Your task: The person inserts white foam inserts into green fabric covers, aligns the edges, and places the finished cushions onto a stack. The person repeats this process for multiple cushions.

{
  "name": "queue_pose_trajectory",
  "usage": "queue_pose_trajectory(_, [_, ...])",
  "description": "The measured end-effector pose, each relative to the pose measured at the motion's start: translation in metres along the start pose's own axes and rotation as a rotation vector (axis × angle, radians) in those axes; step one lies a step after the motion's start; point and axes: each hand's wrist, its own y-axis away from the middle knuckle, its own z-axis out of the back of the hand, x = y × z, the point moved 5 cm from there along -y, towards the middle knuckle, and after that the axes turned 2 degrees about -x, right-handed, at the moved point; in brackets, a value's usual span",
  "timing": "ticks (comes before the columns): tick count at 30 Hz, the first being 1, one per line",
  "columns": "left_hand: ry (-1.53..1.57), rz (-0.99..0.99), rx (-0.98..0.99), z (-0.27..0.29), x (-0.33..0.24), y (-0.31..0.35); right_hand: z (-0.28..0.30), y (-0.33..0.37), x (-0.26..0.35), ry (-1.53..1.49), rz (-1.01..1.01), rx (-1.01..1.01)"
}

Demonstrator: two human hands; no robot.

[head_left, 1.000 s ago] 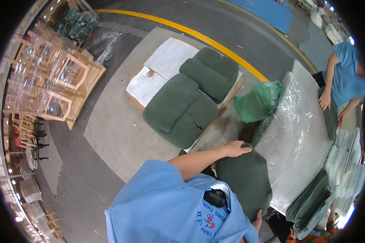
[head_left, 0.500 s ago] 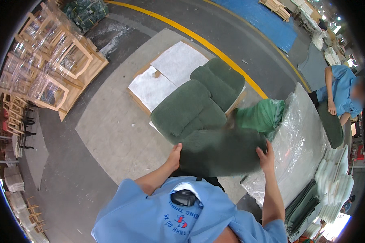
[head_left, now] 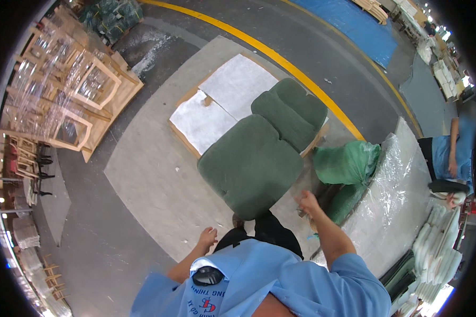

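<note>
A board lies on the grey floor of a workshop, bearing white sheets toward its left and green cushions, set close together, toward its right.

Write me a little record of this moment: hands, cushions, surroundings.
Left hand: holding nothing visible
Right hand: holding nothing visible, apart from the near cushion
Near cushion: dark green, lying flat
Far cushions: dark green, beyond it
White sheets: left of the far cushions
Green sack: beside a plastic-wrapped slab
</note>
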Motion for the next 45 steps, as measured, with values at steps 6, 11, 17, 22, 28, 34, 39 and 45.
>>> queue_pose_trajectory(6, [0.087,0.093,-0.032,-0.013,-0.034,0.008,-0.098,-0.017,-0.013,-0.274,-0.342,0.258])
queue_pose_trajectory(11, [0.082,-0.091,-0.005,-0.022,-0.061,0.019,-0.125,-0.061,0.004,-0.485,-0.165,0.137])
queue_pose_trajectory(17, [0.010,-0.123,0.048,-0.007,-0.078,0.033,-0.120,-0.058,0.022,-0.128,-0.028,0.030])
queue_pose_trajectory(22, [-0.348,-0.302,0.154,0.026,-0.081,0.007,-0.075,-0.055,0.019,0.006,-0.051,0.141])
queue_pose_trajectory(28, [-0.696,-0.365,0.276,-0.010,-0.130,-0.050,-0.030,0.041,-0.005,-0.390,0.020,-0.485])
queue_pose_trajectory(34, [-0.874,-0.515,0.448,-0.070,-0.160,-0.040,-0.135,0.175,-0.152,-0.383,-0.246,-0.588])
queue_pose_trajectory(39, [-1.010,-0.559,0.537,-0.114,-0.139,-0.015,-0.265,0.314,-0.273,-0.473,-0.740,-0.476])
queue_pose_trajectory(45, [-1.187,-0.604,0.535,-0.160,-0.091,0.020,-0.320,0.392,-0.322,-0.860,-0.885,-0.402])
